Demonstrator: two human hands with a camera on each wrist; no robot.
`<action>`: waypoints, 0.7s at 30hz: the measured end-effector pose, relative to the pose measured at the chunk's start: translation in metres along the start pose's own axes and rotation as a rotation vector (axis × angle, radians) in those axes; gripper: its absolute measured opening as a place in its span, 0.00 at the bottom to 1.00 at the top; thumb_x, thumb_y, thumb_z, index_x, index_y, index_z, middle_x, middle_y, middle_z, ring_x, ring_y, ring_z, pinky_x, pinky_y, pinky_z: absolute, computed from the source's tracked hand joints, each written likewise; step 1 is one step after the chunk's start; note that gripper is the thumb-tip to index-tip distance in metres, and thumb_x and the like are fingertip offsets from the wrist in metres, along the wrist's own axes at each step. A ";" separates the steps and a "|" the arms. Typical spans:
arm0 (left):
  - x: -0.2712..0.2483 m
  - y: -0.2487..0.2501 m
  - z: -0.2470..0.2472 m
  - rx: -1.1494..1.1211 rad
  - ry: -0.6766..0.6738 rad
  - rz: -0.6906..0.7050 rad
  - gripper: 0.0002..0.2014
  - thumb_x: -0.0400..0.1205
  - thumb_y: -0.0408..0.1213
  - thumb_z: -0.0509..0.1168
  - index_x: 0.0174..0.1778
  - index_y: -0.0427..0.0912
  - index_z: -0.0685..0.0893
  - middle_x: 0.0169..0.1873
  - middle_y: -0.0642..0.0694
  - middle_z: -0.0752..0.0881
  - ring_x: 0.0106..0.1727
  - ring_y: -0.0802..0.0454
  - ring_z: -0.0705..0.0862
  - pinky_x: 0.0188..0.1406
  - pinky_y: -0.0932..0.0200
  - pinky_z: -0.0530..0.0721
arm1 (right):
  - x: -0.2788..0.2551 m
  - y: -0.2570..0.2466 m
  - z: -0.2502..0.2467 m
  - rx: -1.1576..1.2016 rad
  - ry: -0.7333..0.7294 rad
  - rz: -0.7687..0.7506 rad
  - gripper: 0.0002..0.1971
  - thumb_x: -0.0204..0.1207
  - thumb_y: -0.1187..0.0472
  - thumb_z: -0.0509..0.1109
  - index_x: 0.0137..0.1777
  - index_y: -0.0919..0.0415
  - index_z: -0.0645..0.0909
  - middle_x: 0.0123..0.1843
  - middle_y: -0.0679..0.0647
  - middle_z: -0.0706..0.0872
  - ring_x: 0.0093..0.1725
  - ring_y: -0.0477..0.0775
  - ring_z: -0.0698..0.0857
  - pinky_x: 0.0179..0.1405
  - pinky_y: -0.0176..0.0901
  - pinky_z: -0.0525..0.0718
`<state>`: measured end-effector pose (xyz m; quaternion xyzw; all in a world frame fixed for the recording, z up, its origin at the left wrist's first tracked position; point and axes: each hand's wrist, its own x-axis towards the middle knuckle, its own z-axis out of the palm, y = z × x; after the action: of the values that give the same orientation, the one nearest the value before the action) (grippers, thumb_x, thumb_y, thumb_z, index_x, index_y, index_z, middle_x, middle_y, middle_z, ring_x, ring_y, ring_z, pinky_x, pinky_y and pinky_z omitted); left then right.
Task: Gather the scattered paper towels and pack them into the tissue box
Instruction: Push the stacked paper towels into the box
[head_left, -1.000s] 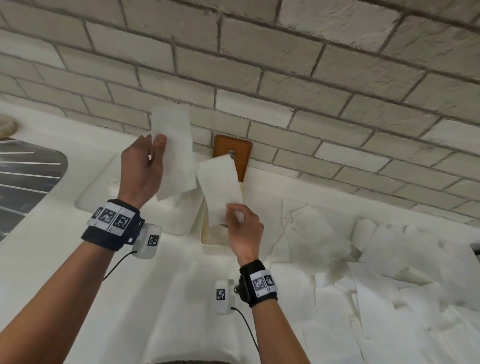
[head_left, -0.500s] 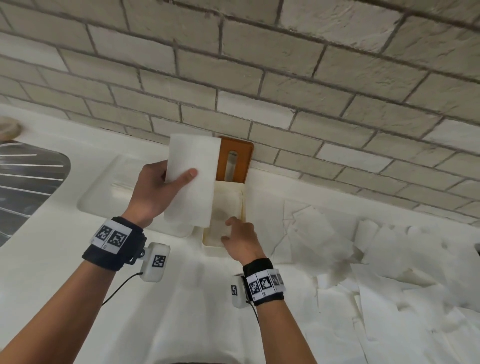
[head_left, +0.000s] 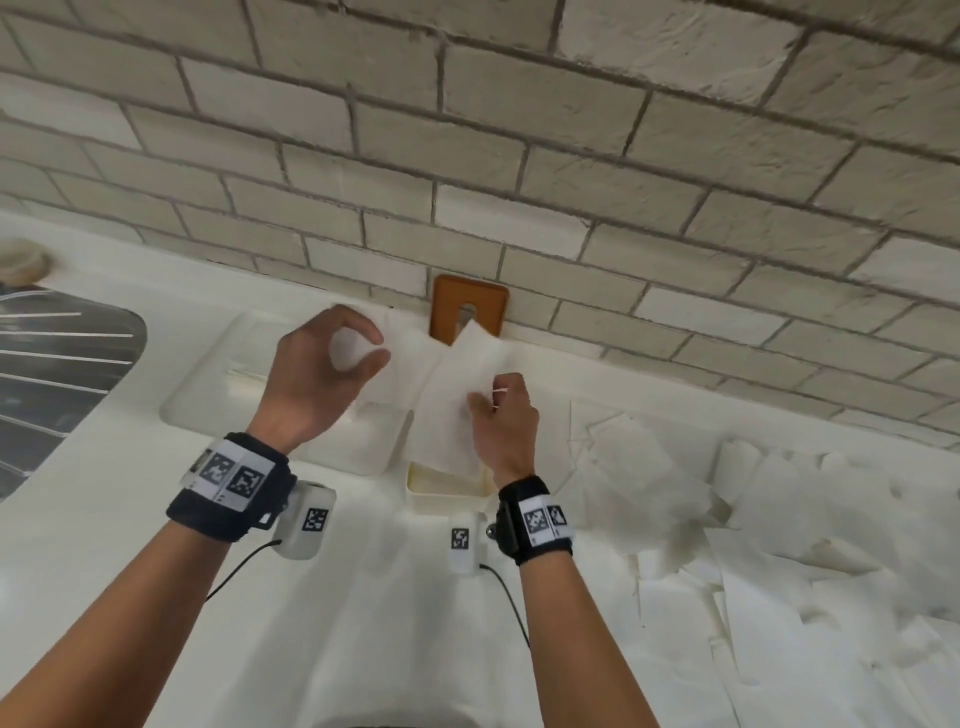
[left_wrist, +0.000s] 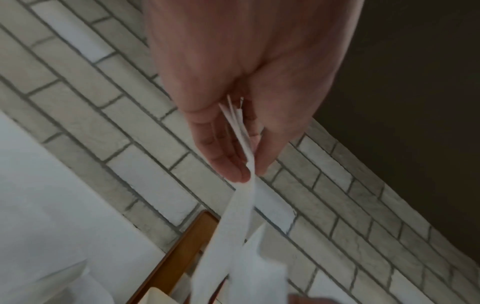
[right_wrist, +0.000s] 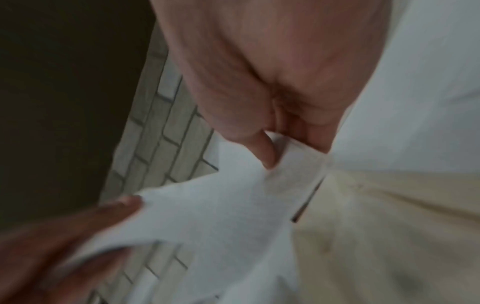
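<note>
In the frame centre, the left hand (head_left: 317, 374) pinches one paper towel (head_left: 405, 364) and the right hand (head_left: 506, 421) pinches a second towel (head_left: 457, 405), both above the cream tissue box (head_left: 447, 491). More scattered towels (head_left: 727, 519) lie on the counter (head_left: 104, 519) at the right.

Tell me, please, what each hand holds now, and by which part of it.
Left hand pinches paper towels at their left edge; right hand pinches a paper towel at its right edge.

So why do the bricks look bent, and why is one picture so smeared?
Head view: the wide lens bows the brick wall and its mortar lines. Right wrist view: motion blur smears the right hand and its paper towel. Left wrist view: sharper near the left hand, though its towel stack blurs lower down, with one dark corner.
</note>
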<state>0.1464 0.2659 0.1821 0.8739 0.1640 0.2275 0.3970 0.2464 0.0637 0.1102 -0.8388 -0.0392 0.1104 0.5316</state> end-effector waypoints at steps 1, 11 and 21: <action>0.000 -0.003 -0.005 -0.001 -0.030 -0.019 0.11 0.81 0.41 0.81 0.54 0.55 0.86 0.53 0.65 0.90 0.54 0.71 0.85 0.59 0.72 0.77 | 0.008 0.006 0.006 -0.094 -0.073 0.032 0.13 0.89 0.65 0.68 0.71 0.60 0.75 0.59 0.55 0.88 0.58 0.58 0.88 0.52 0.41 0.87; -0.001 0.004 -0.022 -0.160 -0.159 -0.091 0.33 0.78 0.43 0.84 0.73 0.70 0.77 0.58 0.61 0.90 0.59 0.57 0.89 0.57 0.58 0.87 | 0.007 0.022 0.037 -0.609 -0.236 -0.035 0.36 0.93 0.63 0.65 0.94 0.67 0.49 0.82 0.69 0.76 0.79 0.70 0.80 0.80 0.59 0.79; 0.026 0.020 0.026 -0.126 -0.385 0.214 0.13 0.89 0.41 0.72 0.69 0.53 0.85 0.63 0.62 0.89 0.61 0.68 0.86 0.58 0.75 0.77 | -0.062 0.001 -0.012 0.225 -0.074 -0.382 0.11 0.90 0.60 0.74 0.66 0.43 0.82 0.47 0.35 0.89 0.40 0.38 0.84 0.44 0.28 0.79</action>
<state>0.1846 0.2493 0.1893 0.8872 -0.0231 0.1071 0.4482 0.1890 0.0408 0.1230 -0.7469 -0.2041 0.0424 0.6314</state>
